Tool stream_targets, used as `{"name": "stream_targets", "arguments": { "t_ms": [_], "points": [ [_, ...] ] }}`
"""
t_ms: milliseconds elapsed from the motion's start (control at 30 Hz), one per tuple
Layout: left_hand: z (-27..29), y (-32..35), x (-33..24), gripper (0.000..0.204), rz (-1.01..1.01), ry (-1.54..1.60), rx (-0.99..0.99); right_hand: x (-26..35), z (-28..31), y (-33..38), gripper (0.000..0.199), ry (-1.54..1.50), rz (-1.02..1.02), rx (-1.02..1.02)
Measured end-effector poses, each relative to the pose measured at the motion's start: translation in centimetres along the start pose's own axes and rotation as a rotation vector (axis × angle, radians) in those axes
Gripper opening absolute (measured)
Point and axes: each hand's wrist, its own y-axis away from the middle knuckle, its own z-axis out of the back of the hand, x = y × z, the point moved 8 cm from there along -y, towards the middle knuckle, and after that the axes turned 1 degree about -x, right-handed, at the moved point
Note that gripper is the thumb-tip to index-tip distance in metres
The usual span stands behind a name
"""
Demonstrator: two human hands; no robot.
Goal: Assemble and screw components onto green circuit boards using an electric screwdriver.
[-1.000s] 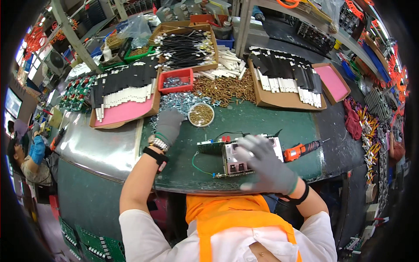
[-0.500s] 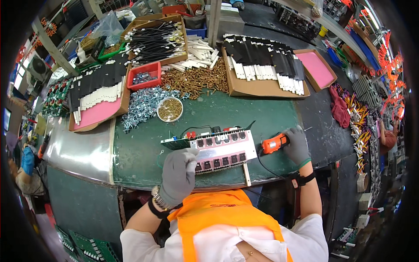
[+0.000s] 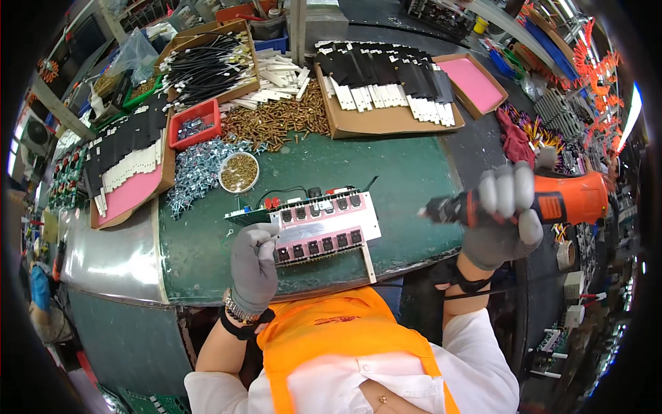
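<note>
On the green bench [image 3: 414, 179] lies a metal plate [image 3: 324, 228] carrying rows of small black components on pink strips, with a green circuit board [image 3: 249, 214] joined to its upper left corner. The gloved left hand [image 3: 254, 265] rests at the plate's lower left corner, its grip clenched on that edge, fingers curled over the metal. To the right of the plate, raised above the bench edge, the gloved right hand [image 3: 502, 217] has its grip wrapped tight around an orange and black electric screwdriver [image 3: 531, 202], whose dark nose points left toward the plate but stays apart from it. Beyond the plate, up and to its left, stands a small round bowl [image 3: 239, 172] of brass screws, just beside a heap of silvery metal clips [image 3: 193, 169] and a red tray [image 3: 195, 123]. Farther behind the plate, a loose pile of brass screws [image 3: 276, 119] spreads in front of cardboard boxes [image 3: 386, 117] filled with black and white strips.
</note>
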Motion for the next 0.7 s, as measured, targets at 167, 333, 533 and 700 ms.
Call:
{"name": "stream_targets", "arguments": {
  "t_ms": [167,333,533,700],
  "points": [
    [0.2,-0.5,-1.1,0.011,-0.09,-0.139,-0.014,-4.0,-5.6,0.5,0.063,0.014,-0.145,0.14],
    [0.5,-0.1,-0.8,0.013,-0.072,-0.098,-0.056,-6.8,-6.1,2.9,0.06,0.162,-0.315,0.139],
    [0.6,-0.2,-1.2,0.014,-0.086,-0.122,-0.072,-7.6,-8.4,2.8,0.058,0.1,-0.301,0.326],
    [0.4,-0.3,-0.9,0.011,-0.081,-0.116,-0.052,-8.4,-9.1,2.5,0.059,0.08,-0.304,0.276]
  ]
}}
